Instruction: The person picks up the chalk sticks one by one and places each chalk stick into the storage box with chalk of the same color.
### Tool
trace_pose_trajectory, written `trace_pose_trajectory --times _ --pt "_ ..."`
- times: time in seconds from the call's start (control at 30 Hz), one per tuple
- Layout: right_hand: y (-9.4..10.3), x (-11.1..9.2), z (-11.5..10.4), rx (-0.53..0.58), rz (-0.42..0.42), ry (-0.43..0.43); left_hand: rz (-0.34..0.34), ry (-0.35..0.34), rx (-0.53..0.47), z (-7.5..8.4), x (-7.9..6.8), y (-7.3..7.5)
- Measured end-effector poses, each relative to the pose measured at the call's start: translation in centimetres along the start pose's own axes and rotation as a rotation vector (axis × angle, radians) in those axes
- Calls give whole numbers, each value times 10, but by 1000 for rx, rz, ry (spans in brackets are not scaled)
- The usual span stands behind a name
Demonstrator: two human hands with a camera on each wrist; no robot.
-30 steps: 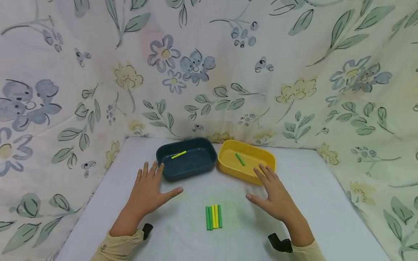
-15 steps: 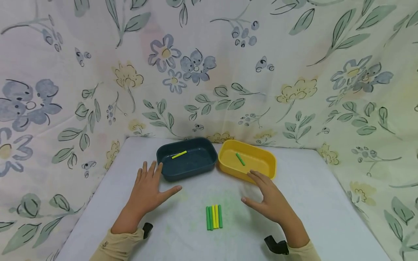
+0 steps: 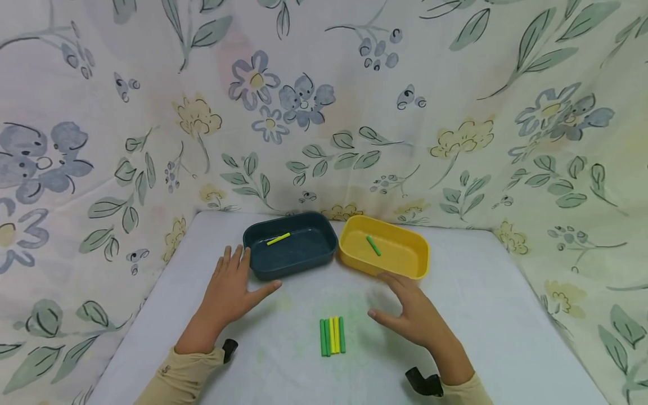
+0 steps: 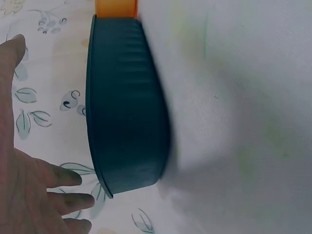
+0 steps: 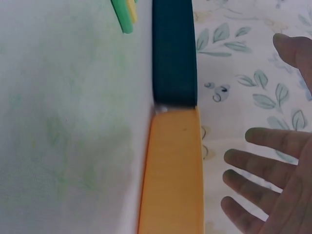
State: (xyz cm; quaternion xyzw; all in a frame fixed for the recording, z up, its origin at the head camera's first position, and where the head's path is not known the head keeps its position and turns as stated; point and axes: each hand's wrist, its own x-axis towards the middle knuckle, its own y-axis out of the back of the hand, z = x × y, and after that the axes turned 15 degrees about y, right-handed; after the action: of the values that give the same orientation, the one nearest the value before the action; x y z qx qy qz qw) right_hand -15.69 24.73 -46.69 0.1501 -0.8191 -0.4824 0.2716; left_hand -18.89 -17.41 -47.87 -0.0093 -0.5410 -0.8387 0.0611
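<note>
My left hand (image 3: 228, 295) hovers with spread fingers near the left front corner of a dark teal tray (image 3: 296, 267), holding nothing. My right hand (image 3: 412, 315) is held in front of a yellow tray (image 3: 364, 265), fingers extended and thumb apart, also holding nothing. Between the hands, a row of slim sticks lies side by side on the cloth: green sticks (image 3: 323, 337) at both ends and yellow sticks (image 3: 334, 336) between them. One yellow stick (image 3: 278, 239) lies inside the teal tray. One green stick (image 3: 373, 246) lies inside the yellow tray.
The trays stand close together toward the back of a white cloth-covered table (image 3: 283, 377), which has faint green and yellow smudges. Behind and beside it hangs a floral curtain (image 3: 324, 169). Black wrist mounts (image 3: 424, 383) show near both cuffs.
My right hand has drifted left and toward me, away from the yellow tray's front edge. My left hand is nearly still. The sticks and trays stay put.
</note>
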Motion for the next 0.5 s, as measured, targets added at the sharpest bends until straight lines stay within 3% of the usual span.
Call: trace_pose_trajectory --times 0.5 --pt "-13 -3 -9 136 -61 -14 -25 3 -31 0 8 -9"
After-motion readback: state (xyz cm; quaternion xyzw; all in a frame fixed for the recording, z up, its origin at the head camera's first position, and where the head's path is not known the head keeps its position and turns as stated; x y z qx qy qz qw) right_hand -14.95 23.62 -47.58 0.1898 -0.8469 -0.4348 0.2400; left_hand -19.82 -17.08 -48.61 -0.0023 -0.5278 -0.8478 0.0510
